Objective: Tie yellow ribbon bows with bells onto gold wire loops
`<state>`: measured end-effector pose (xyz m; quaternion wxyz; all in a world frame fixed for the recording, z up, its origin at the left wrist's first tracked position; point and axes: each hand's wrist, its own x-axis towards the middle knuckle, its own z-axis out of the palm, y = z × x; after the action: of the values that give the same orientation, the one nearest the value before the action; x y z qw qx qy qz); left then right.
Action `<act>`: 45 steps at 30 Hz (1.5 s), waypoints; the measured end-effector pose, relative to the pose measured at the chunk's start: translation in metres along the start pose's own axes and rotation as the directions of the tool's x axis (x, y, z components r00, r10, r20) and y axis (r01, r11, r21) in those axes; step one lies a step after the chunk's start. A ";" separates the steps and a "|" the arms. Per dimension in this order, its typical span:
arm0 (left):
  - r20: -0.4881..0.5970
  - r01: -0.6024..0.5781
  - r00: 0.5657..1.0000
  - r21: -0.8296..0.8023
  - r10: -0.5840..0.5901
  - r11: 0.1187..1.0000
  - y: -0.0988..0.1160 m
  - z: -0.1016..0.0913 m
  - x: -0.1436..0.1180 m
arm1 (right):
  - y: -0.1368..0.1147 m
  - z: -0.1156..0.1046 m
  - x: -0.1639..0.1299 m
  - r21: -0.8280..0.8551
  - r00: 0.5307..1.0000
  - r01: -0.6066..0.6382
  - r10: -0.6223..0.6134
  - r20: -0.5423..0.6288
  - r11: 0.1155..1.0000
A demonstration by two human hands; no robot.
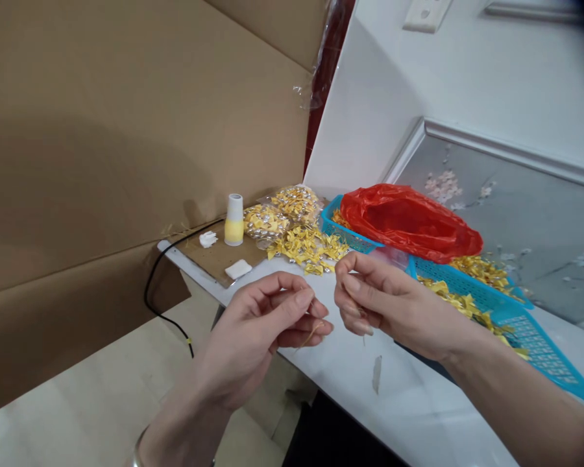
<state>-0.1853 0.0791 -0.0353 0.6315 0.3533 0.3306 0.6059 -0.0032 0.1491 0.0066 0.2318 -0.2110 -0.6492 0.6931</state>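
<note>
My left hand is raised over the table's near edge, thumb and forefinger pinched together. A thin golden cord curls across its lower fingers. Facing it, my right hand is also closed in a pinch, with a fine strand showing beneath its fingers. The hands are a small gap apart, and whether one strand links them is too fine to see. Just beyond lies a loose pile of yellow ribbon bows with silvery beads. Behind that are clear bags of similar bows.
A cone of yellow thread stands on a cardboard sheet beside folded white pieces. Blue baskets hold more bows, and a red plastic bag covers part of them. A black cable hangs off the table's left end.
</note>
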 end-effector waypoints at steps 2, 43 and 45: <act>0.001 -0.004 1.000 0.009 0.004 1.000 0.000 0.000 0.000 | 0.001 0.000 0.000 0.003 1.000 0.010 -0.010 0.003 1.000; -0.129 -0.055 0.989 0.088 0.066 0.995 -0.005 -0.014 0.000 | 0.004 0.009 0.003 0.202 0.992 -0.060 0.081 -0.100 0.978; -0.122 -0.070 0.989 0.099 0.082 0.993 -0.006 -0.014 0.000 | 0.004 0.010 0.003 0.183 0.992 -0.054 0.073 -0.099 0.982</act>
<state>-0.1942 0.0794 -0.0478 0.5685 0.3561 0.3843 0.6343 -0.0118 0.1429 0.0034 0.2613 -0.2460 -0.5638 0.7439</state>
